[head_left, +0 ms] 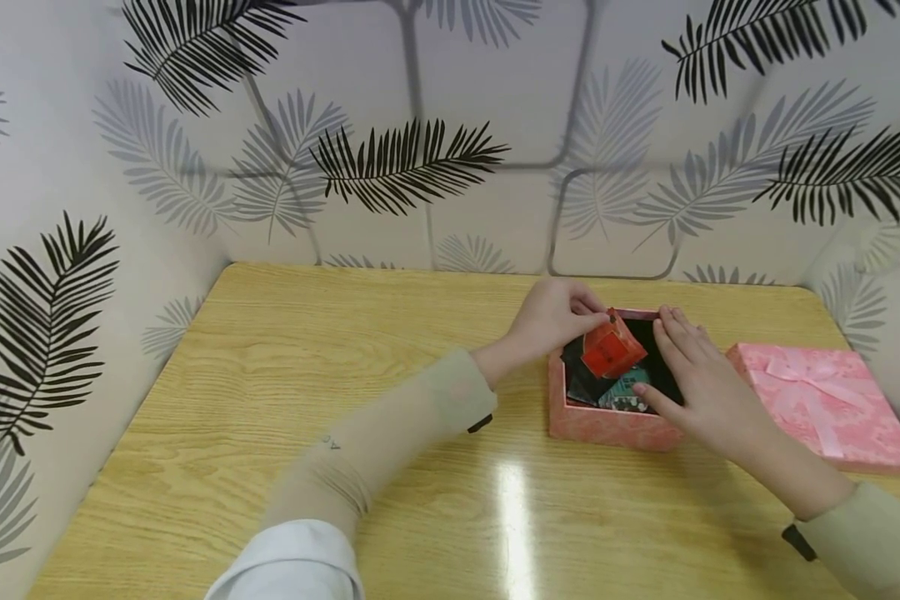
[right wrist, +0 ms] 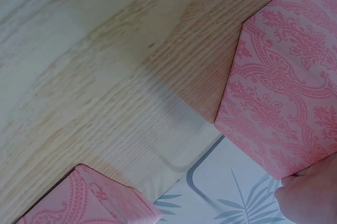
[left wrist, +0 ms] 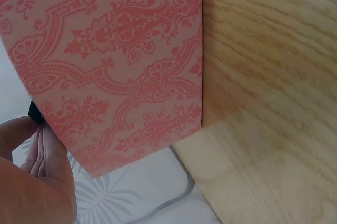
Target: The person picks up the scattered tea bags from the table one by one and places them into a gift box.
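A pink patterned box [head_left: 607,425] stands uncovered on the table, with dark and teal packets [head_left: 627,392] inside it. At its far left corner my left hand [head_left: 549,321] pinches a small red packet [head_left: 613,350] by its upper edge, over the opening. In the left wrist view, the left hand [left wrist: 42,171] shows beside the box wall [left wrist: 121,71], a dark bit at its fingertips. My right hand [head_left: 708,392] lies along the right rim with fingers extended and the thumb over the opening. The right wrist view shows part of that hand [right wrist: 310,190] against the box [right wrist: 284,81].
To the right of the box lies its pink lid [head_left: 825,400] with a ribbon bow. The wooden table [head_left: 330,333] extends to the left and front. A wall with leaf patterns [head_left: 457,225] stands behind the table's far edge.
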A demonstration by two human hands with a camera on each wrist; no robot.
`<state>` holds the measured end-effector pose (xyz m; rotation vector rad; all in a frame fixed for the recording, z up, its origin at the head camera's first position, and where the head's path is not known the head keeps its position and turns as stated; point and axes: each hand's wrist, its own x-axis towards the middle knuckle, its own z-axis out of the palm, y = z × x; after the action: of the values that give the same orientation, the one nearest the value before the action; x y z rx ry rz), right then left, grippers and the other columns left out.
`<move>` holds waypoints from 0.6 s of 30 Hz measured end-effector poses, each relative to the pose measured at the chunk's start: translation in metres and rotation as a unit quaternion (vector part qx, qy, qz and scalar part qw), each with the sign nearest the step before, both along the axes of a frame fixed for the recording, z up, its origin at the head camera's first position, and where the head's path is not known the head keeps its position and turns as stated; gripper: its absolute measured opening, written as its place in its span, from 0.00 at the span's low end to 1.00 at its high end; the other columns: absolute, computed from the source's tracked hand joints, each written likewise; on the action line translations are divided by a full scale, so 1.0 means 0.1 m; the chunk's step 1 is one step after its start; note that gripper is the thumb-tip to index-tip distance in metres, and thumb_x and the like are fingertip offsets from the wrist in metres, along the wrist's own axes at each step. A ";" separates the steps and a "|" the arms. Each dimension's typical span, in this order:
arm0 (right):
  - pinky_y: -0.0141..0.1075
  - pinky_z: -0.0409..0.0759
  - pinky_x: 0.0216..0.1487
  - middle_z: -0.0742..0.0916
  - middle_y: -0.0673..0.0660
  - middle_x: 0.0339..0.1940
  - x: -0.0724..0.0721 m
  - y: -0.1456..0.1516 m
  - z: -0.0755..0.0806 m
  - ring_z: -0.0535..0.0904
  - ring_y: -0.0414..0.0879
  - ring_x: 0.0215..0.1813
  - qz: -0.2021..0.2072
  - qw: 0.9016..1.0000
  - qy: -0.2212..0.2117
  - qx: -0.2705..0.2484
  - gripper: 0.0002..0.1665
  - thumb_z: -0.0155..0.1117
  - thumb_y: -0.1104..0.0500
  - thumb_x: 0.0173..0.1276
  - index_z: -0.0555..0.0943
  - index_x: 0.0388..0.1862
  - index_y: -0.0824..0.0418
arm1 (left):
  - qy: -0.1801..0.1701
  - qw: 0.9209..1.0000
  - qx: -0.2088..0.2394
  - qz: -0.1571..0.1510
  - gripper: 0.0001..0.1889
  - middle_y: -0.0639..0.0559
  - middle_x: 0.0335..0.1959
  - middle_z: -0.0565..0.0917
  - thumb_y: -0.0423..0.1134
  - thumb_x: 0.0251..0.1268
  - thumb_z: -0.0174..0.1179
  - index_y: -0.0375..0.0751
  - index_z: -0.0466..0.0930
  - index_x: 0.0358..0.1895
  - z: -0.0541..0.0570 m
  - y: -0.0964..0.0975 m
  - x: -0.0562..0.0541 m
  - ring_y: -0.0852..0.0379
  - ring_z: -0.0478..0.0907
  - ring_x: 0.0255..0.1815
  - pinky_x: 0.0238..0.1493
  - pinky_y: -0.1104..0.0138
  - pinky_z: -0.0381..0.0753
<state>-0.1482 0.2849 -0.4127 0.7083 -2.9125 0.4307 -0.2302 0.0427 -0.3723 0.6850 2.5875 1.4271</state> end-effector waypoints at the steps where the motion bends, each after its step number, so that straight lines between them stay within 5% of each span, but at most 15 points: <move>1: 0.45 0.34 0.91 0.57 0.72 0.88 0.00 0.00 0.00 0.46 0.63 0.90 0.000 1.000 -0.001 0.000 0.55 0.62 0.38 0.79 0.54 0.85 0.73 | 0.001 1.000 -0.002 0.001 0.06 0.46 0.42 0.93 0.37 0.73 0.70 0.38 0.92 0.45 -0.01 0.02 0.00 0.57 0.90 0.41 0.35 0.81 0.80; 9: 0.48 0.36 0.91 0.57 0.73 0.87 -0.01 0.01 -0.01 0.47 0.63 0.90 0.001 1.000 0.004 -0.005 0.54 0.61 0.38 0.80 0.55 0.84 0.75 | 0.020 0.999 -0.043 -0.022 0.07 0.50 0.41 0.94 0.40 0.74 0.70 0.42 0.94 0.45 -0.01 0.13 0.01 0.65 0.86 0.35 0.33 0.83 0.75; 18: 0.46 0.36 0.91 0.57 0.72 0.88 -0.01 0.00 -0.01 0.46 0.63 0.90 0.001 1.000 -0.001 -0.001 0.54 0.61 0.38 0.80 0.54 0.85 0.74 | 0.057 0.992 -0.110 -0.034 0.07 0.57 0.44 0.94 0.44 0.74 0.70 0.48 0.95 0.45 -0.01 0.25 0.05 0.64 0.87 0.45 0.43 0.83 0.75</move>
<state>-0.1490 0.2851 -0.4133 0.7113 -2.9131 0.4357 -0.2247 0.0673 -0.3732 0.8347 2.7230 1.0914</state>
